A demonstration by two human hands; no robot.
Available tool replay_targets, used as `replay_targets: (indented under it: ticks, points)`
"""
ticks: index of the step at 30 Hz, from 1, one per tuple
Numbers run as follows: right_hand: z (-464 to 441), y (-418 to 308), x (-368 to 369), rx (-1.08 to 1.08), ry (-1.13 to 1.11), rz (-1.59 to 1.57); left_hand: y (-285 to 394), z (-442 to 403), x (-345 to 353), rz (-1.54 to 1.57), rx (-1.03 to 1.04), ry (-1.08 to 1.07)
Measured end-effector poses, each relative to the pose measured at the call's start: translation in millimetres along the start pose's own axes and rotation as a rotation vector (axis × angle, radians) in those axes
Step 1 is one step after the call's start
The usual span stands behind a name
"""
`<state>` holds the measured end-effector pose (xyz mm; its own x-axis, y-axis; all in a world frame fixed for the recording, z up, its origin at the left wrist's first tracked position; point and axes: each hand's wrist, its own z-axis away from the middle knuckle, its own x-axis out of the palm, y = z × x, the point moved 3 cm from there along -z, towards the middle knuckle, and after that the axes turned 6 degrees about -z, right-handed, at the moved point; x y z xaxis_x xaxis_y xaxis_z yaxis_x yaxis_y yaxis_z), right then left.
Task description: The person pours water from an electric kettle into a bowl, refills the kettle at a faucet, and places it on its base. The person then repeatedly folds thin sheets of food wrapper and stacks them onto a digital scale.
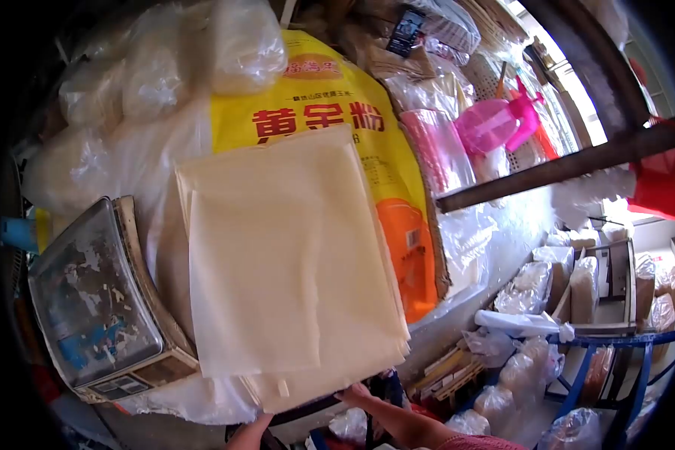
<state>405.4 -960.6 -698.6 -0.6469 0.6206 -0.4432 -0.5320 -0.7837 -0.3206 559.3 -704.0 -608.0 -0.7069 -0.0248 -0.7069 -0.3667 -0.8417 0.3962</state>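
Note:
A stack of large, thin cream-coloured sheets [277,262] lies over a yellow and orange printed sack [307,97]. At the stack's near edge, my left hand [258,422] is mostly hidden under the sheets, and its fingers do not show. My right hand [355,395] is beside the same edge, farther right; its fingers are too small and covered to tell what they hold. One loose sheet on top lies slightly askew. Left of the stack stands a scale [94,292] with a worn metal plate.
Clear plastic bags [157,75] fill the upper left. A phone [406,32] lies at the top. Pink plastic items [495,124] and a dark metal bar [547,171] are at the right. Wrapped packages [529,289] sit on a blue-framed rack [615,340] at the lower right.

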Motion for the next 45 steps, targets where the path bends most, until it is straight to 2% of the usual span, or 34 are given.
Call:
replay_targets:
  ticks: [1,2,5,8,17,26,33,39,45]
  points:
    - [-27,27,38,-0.127,0.054,0.014,-3,-8,-3,0.004,-0.008,0.018]
    - [-30,10,28,-0.268,0.205,0.002,-6,-17,-4,0.005,-0.015,0.032]
    - [-36,0,-5,-0.134,0.103,-0.058,-10,-38,-3,0.019,-0.038,0.048]
    - [-45,-1,-30,-0.086,0.075,-0.062,-13,-50,-5,0.022,-0.052,0.043]
    - [-68,8,-81,-0.096,0.069,-0.086,-16,-77,-12,-0.006,-0.069,0.035]
    - [-85,28,-103,-0.197,0.115,-0.100,-9,-77,-12,-0.067,-0.082,0.109]
    - [-89,52,-100,-0.367,0.147,-0.108,15,-69,15,-0.129,-0.045,0.180]
    - [-111,17,-84,-0.640,0.081,-0.154,53,-62,39,-0.135,0.004,0.227]
    - [-133,-16,-61,-0.775,-0.025,-0.232,77,-20,19,-0.064,-0.052,0.097]
